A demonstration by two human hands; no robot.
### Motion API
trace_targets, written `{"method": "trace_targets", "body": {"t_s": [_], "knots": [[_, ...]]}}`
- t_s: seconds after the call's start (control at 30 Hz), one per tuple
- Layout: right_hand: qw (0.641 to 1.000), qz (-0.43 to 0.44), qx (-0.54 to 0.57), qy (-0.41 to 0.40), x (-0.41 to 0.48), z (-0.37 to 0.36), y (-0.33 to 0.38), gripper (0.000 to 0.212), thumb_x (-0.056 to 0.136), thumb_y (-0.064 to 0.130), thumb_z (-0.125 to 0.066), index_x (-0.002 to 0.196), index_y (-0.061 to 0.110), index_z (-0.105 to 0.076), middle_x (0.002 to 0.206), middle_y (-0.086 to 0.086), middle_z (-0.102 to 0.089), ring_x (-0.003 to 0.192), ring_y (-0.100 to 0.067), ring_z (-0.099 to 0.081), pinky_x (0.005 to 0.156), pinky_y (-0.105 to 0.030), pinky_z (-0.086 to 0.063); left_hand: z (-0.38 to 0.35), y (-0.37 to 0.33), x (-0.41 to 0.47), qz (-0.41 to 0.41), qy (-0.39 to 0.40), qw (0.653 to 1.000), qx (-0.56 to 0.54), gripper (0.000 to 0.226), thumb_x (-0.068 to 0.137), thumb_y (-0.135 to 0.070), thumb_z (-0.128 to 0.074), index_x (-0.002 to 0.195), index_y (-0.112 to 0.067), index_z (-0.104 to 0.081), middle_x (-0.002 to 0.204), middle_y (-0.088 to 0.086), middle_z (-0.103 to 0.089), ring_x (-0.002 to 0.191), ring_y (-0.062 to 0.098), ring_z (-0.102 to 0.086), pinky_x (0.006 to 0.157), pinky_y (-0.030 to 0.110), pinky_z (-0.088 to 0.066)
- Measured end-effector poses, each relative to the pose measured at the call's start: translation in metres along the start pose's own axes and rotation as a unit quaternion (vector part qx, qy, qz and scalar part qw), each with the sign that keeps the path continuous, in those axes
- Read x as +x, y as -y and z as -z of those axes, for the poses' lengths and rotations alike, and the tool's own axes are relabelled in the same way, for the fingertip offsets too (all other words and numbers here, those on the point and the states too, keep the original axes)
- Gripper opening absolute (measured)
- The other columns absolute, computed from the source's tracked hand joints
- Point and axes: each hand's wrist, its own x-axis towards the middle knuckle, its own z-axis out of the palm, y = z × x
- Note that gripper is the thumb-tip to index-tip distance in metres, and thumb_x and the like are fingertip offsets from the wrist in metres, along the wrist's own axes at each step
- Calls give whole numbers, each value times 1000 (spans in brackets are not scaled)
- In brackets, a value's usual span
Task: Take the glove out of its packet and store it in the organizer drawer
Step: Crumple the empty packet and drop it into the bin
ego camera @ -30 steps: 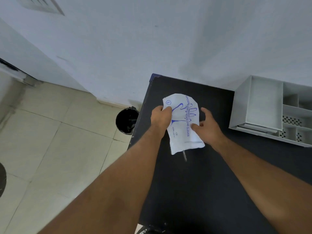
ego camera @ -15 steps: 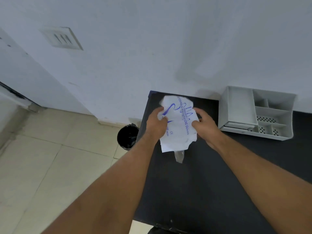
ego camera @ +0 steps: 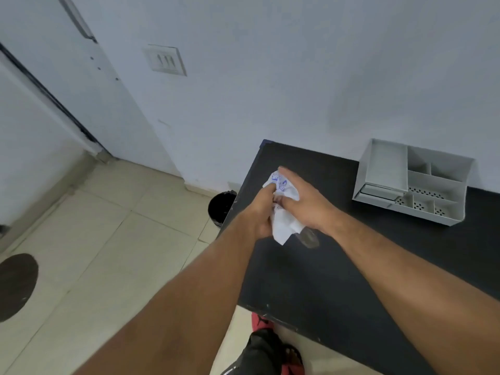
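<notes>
White glove packet [ego camera: 282, 226] crumpled above the black table [ego camera: 338, 266], blue print blurred and unreadable, gripped by the closed left hand [ego camera: 261, 212], pressed by the right hand [ego camera: 303, 204], clear film [ego camera: 309, 237] seen beneath, grey organizer [ego camera: 411, 185] set well apart.

Head camera looks steeply down, perhaps tilted, at table [ego camera: 351, 266].

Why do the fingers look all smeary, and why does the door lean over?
Head view: the right hand is motion-blurred at its fingertips over the glove packet; the wide-angle lens tilts the door frame; the organizer stays sharp.
</notes>
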Motion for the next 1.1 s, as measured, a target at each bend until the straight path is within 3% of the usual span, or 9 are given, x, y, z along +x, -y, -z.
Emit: {"method": "trace_targets", "body": {"t_s": [0.13,0.23,0.33,0.43,0.53,0.63,0.73,0.93,1.1], "knots": [[988,15,-72,-134,-2,-21,2,25,98,14,-54,115,27,-66,98,12,-65,78,-1,-62,55,-3,-42,15,18,-30,47,42,998,17,61,92,-68,-49,113,-14,-69,99,13,-70,93,35,-68,76,37,-50],[981,31,-85,-172,-4,-45,7,26,97,11,-53,117,25,-64,106,3,-61,87,-9,-62,58,-6,-40,32,19,-49,33,34,999,-23,66,94,-69,-47,114,-11,-71,97,15,-73,87,35,-72,77,41,-58],[989,74,-106,-69,-5,-76,18,27,93,15,-51,110,28,-68,101,3,-63,89,-11,-62,64,-13,-42,56,10,-58,8,3,998,-64,65,97,-67,-41,107,-9,-70,88,13,-75,77,27,-73,62,35,-60],[973,114,-180,92,-1,-114,34,15,78,21,-53,84,32,-63,83,3,-67,75,-17,-67,60,-34,-53,98,-1,-64,-2,-81,993,-81,75,90,-75,-46,121,-12,-71,110,14,-76,102,32,-72,82,47,-59],[939,131,-251,193,2,-135,54,25,80,30,-57,104,27,-60,90,6,-68,79,-12,-66,71,-37,-57,136,-1,-64,14,-145,986,-81,70,92,-66,-54,133,-11,-63,120,13,-72,106,32,-71,93,50,-55],[887,148,-366,239,20,-169,77,31,88,25,-59,119,27,-55,98,7,-66,86,-13,-61,76,-30,-50,182,-10,-73,6,-165,982,-93,54,104,-46,-47,130,-1,-62,101,12,-75,87,23,-69,75,31,-52],[895,155,-378,177,46,-222,102,28,87,29,-67,114,27,-59,96,8,-68,89,-16,-64,80,-34,-51,238,-34,-90,-7,-151,986,-73,46,108,-41,-37,119,-6,-65,83,8,-78,77,21,-71,55,29,-54],[937,136,-322,2,82,-285,143,62,88,24,-67,144,28,-39,113,-8,-70,97,-28,-67,83,-37,-54,299,-88,-111,-6,-88,996,-29,74,97,-73,-29,107,-12,-69,81,9,-72,64,21,-67,49,26,-54],[939,82,-328,-68,113,-290,147,19,94,27,-53,106,16,-64,94,-7,-68,89,-29,-67,77,-42,-54,315,-115,-99,0,-31,994,104,71,96,-74,-32,115,-16,-68,88,13,-65,83,26,-70,76,36,-48]]}}
